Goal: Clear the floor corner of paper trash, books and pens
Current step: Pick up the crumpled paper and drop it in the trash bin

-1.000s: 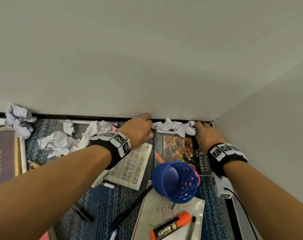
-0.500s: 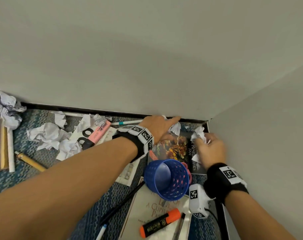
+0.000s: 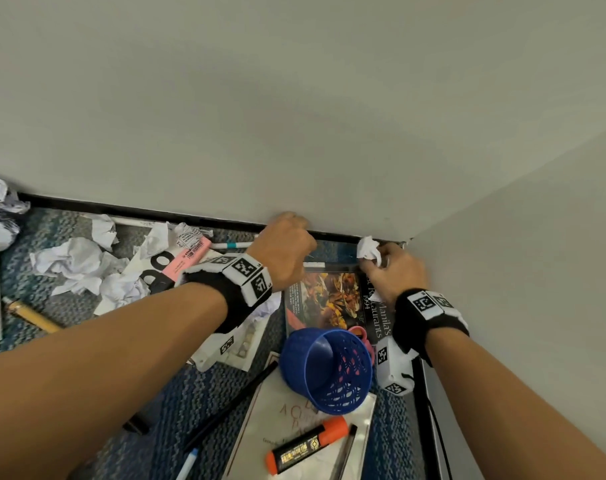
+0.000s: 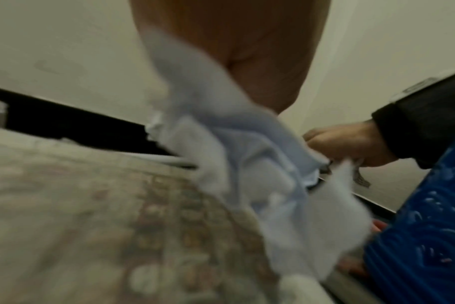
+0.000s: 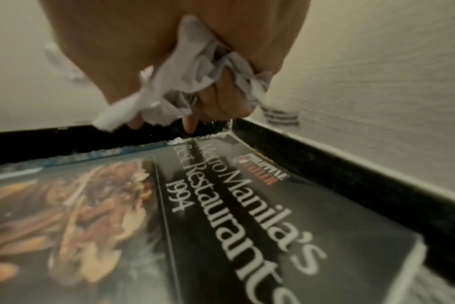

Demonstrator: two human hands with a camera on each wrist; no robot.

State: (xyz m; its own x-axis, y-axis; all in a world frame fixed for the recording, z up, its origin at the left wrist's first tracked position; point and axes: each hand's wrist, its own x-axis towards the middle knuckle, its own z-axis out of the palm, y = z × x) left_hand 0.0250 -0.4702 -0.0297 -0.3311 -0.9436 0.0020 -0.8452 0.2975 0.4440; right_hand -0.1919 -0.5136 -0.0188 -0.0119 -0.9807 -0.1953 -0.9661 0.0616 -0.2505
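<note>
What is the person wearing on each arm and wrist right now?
Both forearms are bare, with no sleeves. The left hand and right hand each sit above a black wrist strap bearing white blocks printed with black square tag markers. A white tagged camera box hangs under the right wrist, trailing a thin black cable.

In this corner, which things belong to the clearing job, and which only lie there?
Job:
- crumpled paper in right hand
- paper in left hand
- restaurant book
- orange marker
- pink highlighter

Lying about:
- blue basket
- carpet
</note>
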